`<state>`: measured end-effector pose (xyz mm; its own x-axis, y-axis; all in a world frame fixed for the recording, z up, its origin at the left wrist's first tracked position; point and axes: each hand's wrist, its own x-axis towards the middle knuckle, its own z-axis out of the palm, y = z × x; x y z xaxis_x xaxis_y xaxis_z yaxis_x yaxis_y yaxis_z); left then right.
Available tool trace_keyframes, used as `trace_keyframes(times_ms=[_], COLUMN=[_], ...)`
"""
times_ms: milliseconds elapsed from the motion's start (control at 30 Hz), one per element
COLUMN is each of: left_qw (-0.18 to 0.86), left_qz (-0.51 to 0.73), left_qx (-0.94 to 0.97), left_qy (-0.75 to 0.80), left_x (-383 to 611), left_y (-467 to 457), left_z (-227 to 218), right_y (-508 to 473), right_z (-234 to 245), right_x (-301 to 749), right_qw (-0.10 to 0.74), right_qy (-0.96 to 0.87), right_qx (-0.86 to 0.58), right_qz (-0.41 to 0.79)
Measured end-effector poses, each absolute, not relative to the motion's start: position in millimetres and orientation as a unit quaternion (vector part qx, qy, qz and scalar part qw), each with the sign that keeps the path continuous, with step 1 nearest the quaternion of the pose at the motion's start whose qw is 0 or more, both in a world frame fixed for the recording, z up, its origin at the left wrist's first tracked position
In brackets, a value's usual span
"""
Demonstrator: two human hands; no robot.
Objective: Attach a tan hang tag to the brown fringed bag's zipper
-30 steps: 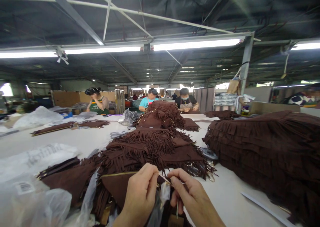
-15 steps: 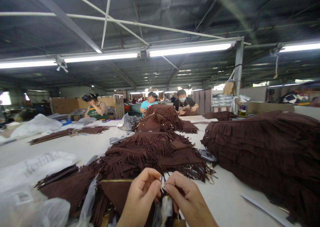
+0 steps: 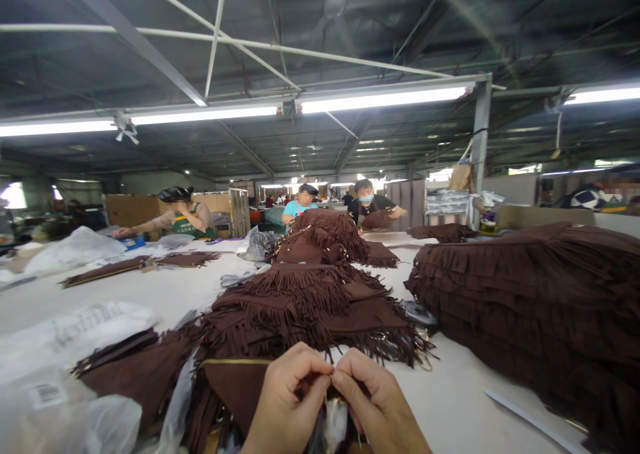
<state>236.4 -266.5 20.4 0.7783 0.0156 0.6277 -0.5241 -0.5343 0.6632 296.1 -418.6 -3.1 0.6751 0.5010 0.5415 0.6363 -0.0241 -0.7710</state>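
My left hand [image 3: 290,397] and my right hand [image 3: 375,401] meet at the lower middle of the view, both closed in a pinch. Between their fingertips is a thin string, mostly hidden by the fingers. Just below hangs a small piece of clear plastic wrap [image 3: 336,422]. A brown bag [image 3: 235,391] with a gold zip along its top edge lies by my left hand. Right beyond my fingertips rises a heap of brown fringed bags [image 3: 300,301] with gold metal fittings.
A large stack of brown fringed pieces [image 3: 515,301] fills the right side. A flat metallic strip [image 3: 533,419] lies on the white table [image 3: 465,401]. Clear plastic bags [image 3: 100,414] cover the left front. Across the table several people work, one a person in green apron [image 3: 193,222].
My fingertips have drawn closer together, and the dark strands above them no longer show. Across the table, the person at left now stretches an arm out over the table.
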Motion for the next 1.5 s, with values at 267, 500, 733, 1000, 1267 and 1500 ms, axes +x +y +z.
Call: trace_keyframes(times_ms=[267, 500, 733, 1000, 1267, 1500], left_qw=[0.184, 0.193, 0.644, 0.819, 0.811, 0.88], left_qz=[0.332, 0.193, 0.094, 0.064, 0.108, 0.053], left_qx=[0.915, 0.954, 0.751, 0.569, 0.571, 0.472], left_qy=[-0.138, -0.121, -0.112, -0.032, -0.072, -0.034], left_x=[233, 221, 223, 225, 222, 228], left_y=[-272, -272, -270, -264, -256, -257], left_z=[14, 27, 36, 42, 42, 41], right_y=[-419, -417, -420, -448, -443, -435], right_z=[-3, -4, 12, 33, 34, 19], right_x=[297, 294, 290, 288, 286, 303], right_qw=[0.466, 0.502, 0.648, 0.732, 0.803, 0.779], right_qy=[-0.48, -0.438, -0.337, -0.334, -0.297, -0.288], right_qx=[-0.72, -0.723, -0.668, -0.496, -0.453, -0.542], right_qz=[-0.182, -0.184, 0.141, 0.327, 0.249, 0.127])
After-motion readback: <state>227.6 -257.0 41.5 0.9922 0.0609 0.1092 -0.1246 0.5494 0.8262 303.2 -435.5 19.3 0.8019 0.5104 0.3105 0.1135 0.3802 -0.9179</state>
